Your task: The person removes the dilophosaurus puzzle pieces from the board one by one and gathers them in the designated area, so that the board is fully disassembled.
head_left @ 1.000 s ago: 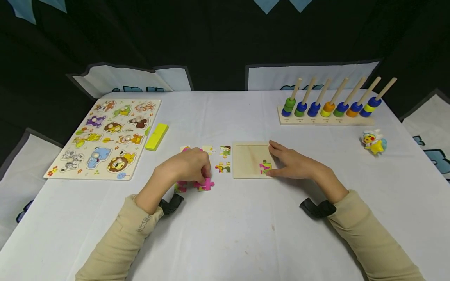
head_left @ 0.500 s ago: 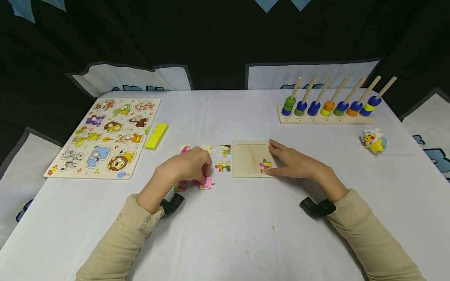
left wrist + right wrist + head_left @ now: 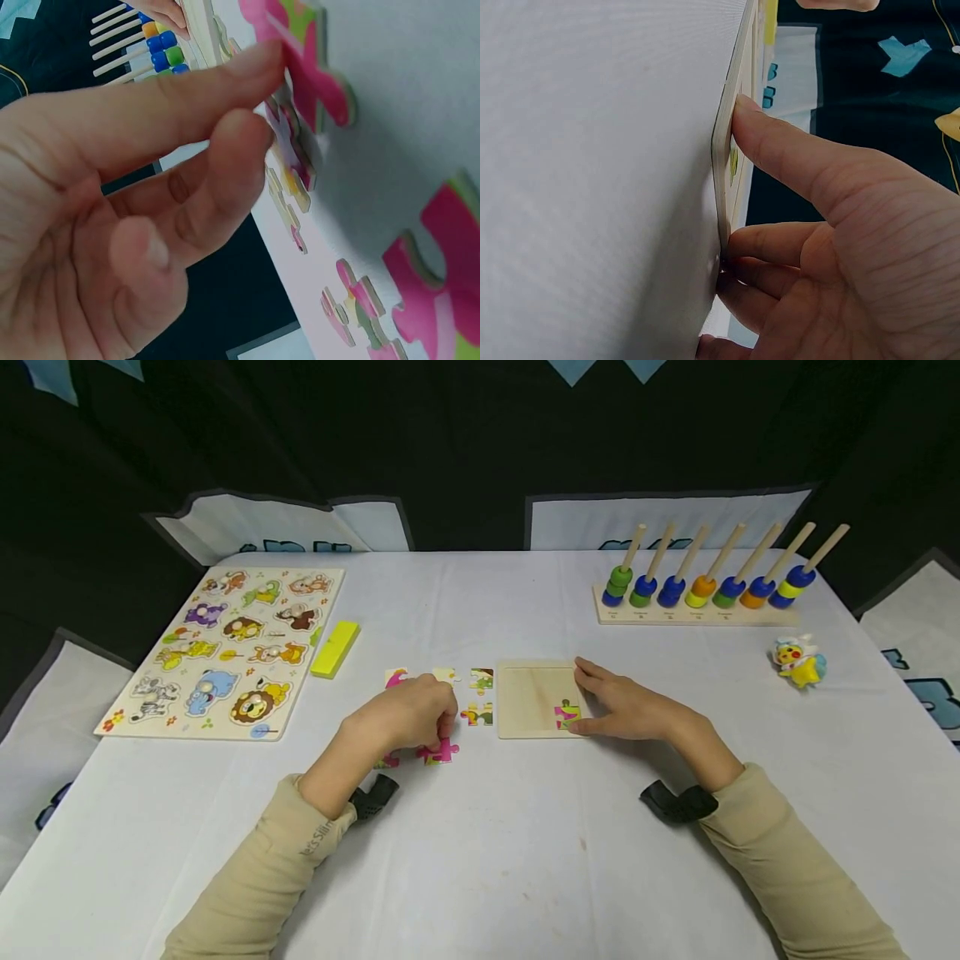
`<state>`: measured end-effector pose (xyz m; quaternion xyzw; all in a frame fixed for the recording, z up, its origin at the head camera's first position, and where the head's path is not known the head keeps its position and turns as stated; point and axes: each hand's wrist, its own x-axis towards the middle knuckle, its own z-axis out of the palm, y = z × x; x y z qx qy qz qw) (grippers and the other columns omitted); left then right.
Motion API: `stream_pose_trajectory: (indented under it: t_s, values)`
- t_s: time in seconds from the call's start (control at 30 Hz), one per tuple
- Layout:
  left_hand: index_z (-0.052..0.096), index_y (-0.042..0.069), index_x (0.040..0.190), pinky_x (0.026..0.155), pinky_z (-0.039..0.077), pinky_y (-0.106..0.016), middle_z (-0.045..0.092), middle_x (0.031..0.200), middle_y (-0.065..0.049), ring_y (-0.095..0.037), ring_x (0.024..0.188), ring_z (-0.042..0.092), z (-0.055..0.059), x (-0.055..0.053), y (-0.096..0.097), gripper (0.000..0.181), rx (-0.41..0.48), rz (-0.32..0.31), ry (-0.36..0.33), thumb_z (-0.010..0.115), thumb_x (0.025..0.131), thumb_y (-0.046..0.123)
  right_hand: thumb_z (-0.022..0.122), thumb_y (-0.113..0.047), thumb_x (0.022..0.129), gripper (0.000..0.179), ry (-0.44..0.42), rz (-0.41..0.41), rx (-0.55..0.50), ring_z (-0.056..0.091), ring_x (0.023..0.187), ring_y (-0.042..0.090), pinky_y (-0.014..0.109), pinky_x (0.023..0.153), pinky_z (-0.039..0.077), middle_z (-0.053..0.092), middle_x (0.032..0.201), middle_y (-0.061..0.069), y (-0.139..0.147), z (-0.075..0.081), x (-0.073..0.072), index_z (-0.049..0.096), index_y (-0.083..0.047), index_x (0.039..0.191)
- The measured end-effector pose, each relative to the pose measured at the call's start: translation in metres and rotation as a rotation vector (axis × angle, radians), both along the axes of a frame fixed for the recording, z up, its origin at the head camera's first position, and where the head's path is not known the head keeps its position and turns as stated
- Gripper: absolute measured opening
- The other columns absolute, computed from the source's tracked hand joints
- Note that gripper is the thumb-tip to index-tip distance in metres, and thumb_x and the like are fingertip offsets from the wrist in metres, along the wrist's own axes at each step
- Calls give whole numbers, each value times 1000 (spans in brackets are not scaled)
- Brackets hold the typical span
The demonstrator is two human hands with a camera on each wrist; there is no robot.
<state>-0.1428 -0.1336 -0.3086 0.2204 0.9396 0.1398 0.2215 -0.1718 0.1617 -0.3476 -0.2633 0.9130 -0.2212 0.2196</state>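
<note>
My left hand (image 3: 405,714) bends down over a pink jigsaw piece (image 3: 447,750), pinching it at the table with thumb and fingertips. In the left wrist view the thumb tip meets the pink piece (image 3: 306,79). The right hand (image 3: 630,706) holds the right side of a shallow wooden puzzle tray (image 3: 528,693), thumb on the near corner and fingers at the far one. One pink and green piece (image 3: 567,717) lies in the tray's near right corner, partly under the thumb. Left of the tray are two more pieces (image 3: 482,679), and others are partly hidden by the left hand.
An animal peg puzzle (image 3: 225,652) lies at the left, a yellow-green block (image 3: 335,650) beside it. A bead abacus with wooden rods (image 3: 697,614) stands at the back right, near a small toy figure (image 3: 798,662). White cloth covers the table.
The left hand has shifted very slightly to the right while staying at the pink piece. The right hand and tray look the same.
</note>
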Motion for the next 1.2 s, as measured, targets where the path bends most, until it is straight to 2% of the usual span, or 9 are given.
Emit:
stream_pose_trajectory:
  t_s: [0.13, 0.27, 0.37, 0.5, 0.73, 0.97, 1.2]
  values:
    - [68, 11, 67, 53, 43, -23, 60, 65, -1, -15, 62, 52, 0, -1, 0, 19, -8, -3, -5, 72, 72, -7, 65, -31, 90, 83, 3, 0, -1, 8, 147, 41, 55, 116, 16, 7, 160, 22, 1, 0, 0, 20, 10, 147]
    - [69, 12, 71, 56, 43, -23, 61, 68, 0, -15, 67, 52, 0, -5, 1, 16, -9, -36, 13, 69, 75, -4, 65, -31, 90, 83, 4, 0, 0, 9, 147, 41, 55, 116, 16, 7, 160, 22, 1, 0, 0, 21, 10, 147]
    - [70, 12, 74, 60, 43, -24, 62, 71, 1, -14, 69, 52, 1, -10, 4, 12, 9, -61, 33, 69, 78, 1, 65, -31, 90, 83, 4, -1, 0, 9, 147, 41, 54, 116, 16, 8, 160, 22, 2, -1, 0, 21, 10, 147]
    - [72, 11, 77, 63, 46, -25, 64, 73, -1, -14, 68, 54, 6, -20, 12, 4, 51, -63, 54, 74, 81, 9, 65, -31, 90, 83, 8, -5, 3, 9, 147, 41, 54, 116, 17, 8, 160, 22, 2, -1, 0, 21, 10, 146]
    - [72, 7, 85, 68, 48, -25, 67, 81, -3, -14, 73, 57, 8, -36, 41, 5, 82, -114, 61, 73, 83, 12, 65, -30, 90, 83, -7, -11, -5, 9, 147, 41, 55, 116, 16, 7, 160, 22, 2, 0, 0, 21, 10, 147]
    - [72, 7, 86, 71, 49, -26, 67, 85, -3, -15, 79, 57, 7, -45, 73, 7, 71, -173, 77, 72, 84, 13, 66, -31, 90, 84, 5, 13, -9, 10, 147, 41, 54, 116, 17, 7, 159, 24, 2, 1, -1, 20, 12, 146]
    - [71, 7, 89, 73, 49, -25, 67, 89, -1, -14, 85, 57, -4, -53, 102, 12, 75, -203, 56, 75, 82, 17, 64, -32, 91, 83, 6, 35, -13, 10, 146, 43, 55, 115, 18, 7, 159, 26, 3, 0, -3, 20, 12, 146]
